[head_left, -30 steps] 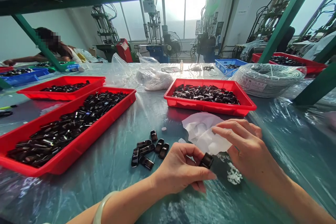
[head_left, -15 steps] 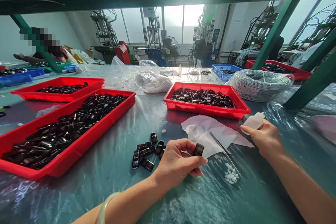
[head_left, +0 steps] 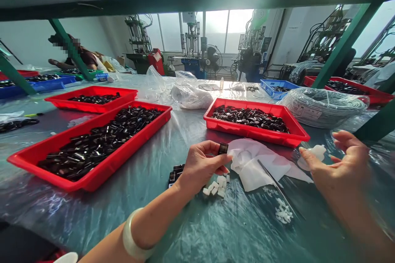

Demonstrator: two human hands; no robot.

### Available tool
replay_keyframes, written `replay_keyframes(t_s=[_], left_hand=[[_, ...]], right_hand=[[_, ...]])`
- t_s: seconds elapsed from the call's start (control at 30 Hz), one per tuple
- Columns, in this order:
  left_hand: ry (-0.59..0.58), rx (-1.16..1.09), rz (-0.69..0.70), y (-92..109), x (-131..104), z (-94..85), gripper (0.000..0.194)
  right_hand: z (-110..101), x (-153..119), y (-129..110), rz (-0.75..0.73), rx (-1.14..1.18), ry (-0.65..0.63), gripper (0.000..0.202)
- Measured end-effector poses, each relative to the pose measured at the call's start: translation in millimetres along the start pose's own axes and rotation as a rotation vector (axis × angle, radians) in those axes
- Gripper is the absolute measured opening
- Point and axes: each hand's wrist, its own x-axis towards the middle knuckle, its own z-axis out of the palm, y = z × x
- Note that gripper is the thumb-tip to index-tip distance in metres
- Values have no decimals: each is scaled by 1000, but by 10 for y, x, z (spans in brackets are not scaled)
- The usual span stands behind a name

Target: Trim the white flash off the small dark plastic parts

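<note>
Between thumb and fingers, my left hand pinches a small black part above the table. My right hand has its fingers spread, with the thumb beside a small white bottle that lies on the table. Below my left hand is a group of white blocks, and more black parts are partly hidden behind my left wrist. A thin metal tool rests across white cloth, near small white pieces.
Red trays of black parts stand at left, and another red tray stands ahead. A wrapped cable coil sits at right, near green posts. Plastic bags lie farther back. At far left is a person.
My right hand has opened and let go of the white bottle, which now lies on the table. My left hand still holds the black part, slightly higher. The camera view has shifted left.
</note>
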Motion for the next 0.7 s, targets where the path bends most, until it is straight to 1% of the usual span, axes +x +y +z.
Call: replay_keyframes(t_s=[0.03, 0.07, 0.1, 0.13, 0.17, 0.23, 0.3, 0.4, 0.5, 0.63, 0.7], left_hand=[[8, -6, -3, -2, 4, 1, 27], [11, -11, -3, -6, 7, 5, 29], [7, -16, 0, -13, 10, 10, 30], [2, -21, 5, -22, 11, 17, 30], [-3, -24, 8, -34, 13, 25, 30], [-14, -34, 3, -64, 14, 45, 29], [-21, -44, -14, -96, 12, 68, 29], [-57, -48, -28, -133, 1, 99, 27], [-91, -50, -43, -151, -14, 120, 24], [-82, -46, -72, -156, -24, 140, 25], [-74, -43, -78, -160, -23, 150, 27]], right_hand=[[-17, -55, -210, 57, 12, -22, 50], [-24, -131, -421, 40, 74, -128, 27], [-20, -221, -621, -76, 188, -260, 9], [-4, -319, -797, -183, 298, -401, 4], [22, -417, -940, -246, 350, -508, 6], [98, -592, -1119, -326, 360, -582, 8], [181, -717, -1176, -360, 308, -635, 7], [267, -811, -1153, -405, 230, -688, 10], [290, -840, -1135, -417, 207, -687, 16], [296, -841, -1163, -400, 191, -678, 10], [309, -843, -1174, -389, 190, -674, 11]])
